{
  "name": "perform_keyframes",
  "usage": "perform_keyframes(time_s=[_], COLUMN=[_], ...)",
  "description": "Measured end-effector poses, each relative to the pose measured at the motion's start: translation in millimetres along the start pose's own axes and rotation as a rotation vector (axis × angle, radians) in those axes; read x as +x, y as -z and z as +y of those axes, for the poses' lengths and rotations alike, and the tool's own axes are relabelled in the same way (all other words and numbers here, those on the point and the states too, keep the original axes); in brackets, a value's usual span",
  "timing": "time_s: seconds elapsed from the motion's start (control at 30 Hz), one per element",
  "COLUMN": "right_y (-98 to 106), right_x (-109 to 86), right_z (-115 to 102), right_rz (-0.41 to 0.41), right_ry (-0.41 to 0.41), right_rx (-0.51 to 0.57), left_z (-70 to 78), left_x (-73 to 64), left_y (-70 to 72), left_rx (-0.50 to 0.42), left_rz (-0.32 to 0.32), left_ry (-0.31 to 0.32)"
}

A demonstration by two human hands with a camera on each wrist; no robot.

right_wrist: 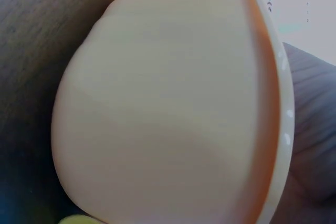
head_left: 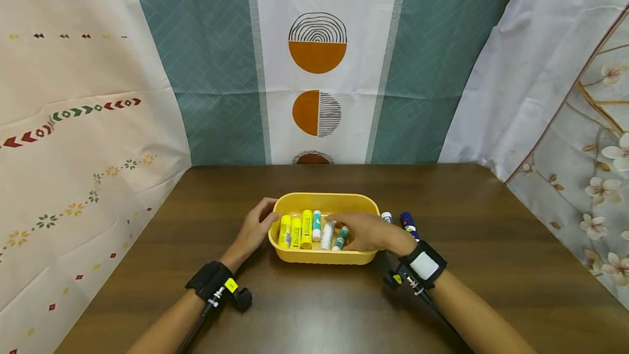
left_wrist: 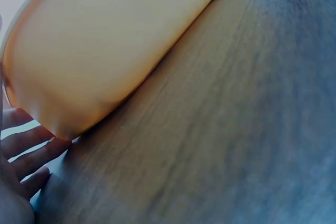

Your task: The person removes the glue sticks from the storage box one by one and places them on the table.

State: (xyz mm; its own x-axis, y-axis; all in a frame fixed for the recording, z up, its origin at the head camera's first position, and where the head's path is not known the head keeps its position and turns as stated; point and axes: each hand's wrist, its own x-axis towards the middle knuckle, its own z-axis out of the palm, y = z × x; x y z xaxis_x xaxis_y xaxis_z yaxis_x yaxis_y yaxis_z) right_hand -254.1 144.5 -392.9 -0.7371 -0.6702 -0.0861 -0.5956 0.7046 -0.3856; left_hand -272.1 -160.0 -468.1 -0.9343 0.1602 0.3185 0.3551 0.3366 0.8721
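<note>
A yellow plastic tub (head_left: 324, 257) stands on the table with a row of glue sticks inside. My left hand (head_left: 255, 228) holds the tub's left end, thumb at the rim and fingers against the outer wall. My right hand (head_left: 368, 231) reaches over the right side and grips a green and white glue stick (head_left: 340, 239) inside. Left of that lie a white stick (head_left: 327, 235), a white and teal one (head_left: 316, 226) and several yellow glue sticks (head_left: 307, 229). In the right wrist view the tub wall (right_wrist: 157, 103) hides my fingertips.
Right of the tub, on the brown table (head_left: 295, 310), lie a dark blue stick (head_left: 409, 224) and a white-ended one (head_left: 387, 217), partly behind my right hand. A patterned curtain (head_left: 319, 124) hangs behind the table.
</note>
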Motion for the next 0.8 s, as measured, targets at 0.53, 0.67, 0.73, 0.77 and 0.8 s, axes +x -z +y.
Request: perform_keyframes(time_s=[0.53,0.67,0.73,0.77,0.8], right_y=[3.1,4.5,4.9,4.8,4.5], right_x=[-5.1,-3.1,-2.4,-2.2,-2.2], right_z=[7.8,6.7,6.1,5.6,5.1], right_rz=[0.028,0.014,0.014,0.014,0.012], right_ry=[0.006,0.025,0.044,0.054,0.061], right_rx=[0.077,0.069,0.072,0.079,0.086], left_z=[8.3,27.5,37.5,41.0,42.2], left_x=[5.7,-0.7,-5.1,-7.1,-8.7], left_y=[-6.8,-0.9,2.0,3.2,4.0], left_rx=[-0.030,-0.032,-0.022,-0.016,-0.013], left_rz=[-0.035,-0.051,-0.052,-0.051,-0.051], left_ry=[0.018,0.020,0.016,0.014,0.018])
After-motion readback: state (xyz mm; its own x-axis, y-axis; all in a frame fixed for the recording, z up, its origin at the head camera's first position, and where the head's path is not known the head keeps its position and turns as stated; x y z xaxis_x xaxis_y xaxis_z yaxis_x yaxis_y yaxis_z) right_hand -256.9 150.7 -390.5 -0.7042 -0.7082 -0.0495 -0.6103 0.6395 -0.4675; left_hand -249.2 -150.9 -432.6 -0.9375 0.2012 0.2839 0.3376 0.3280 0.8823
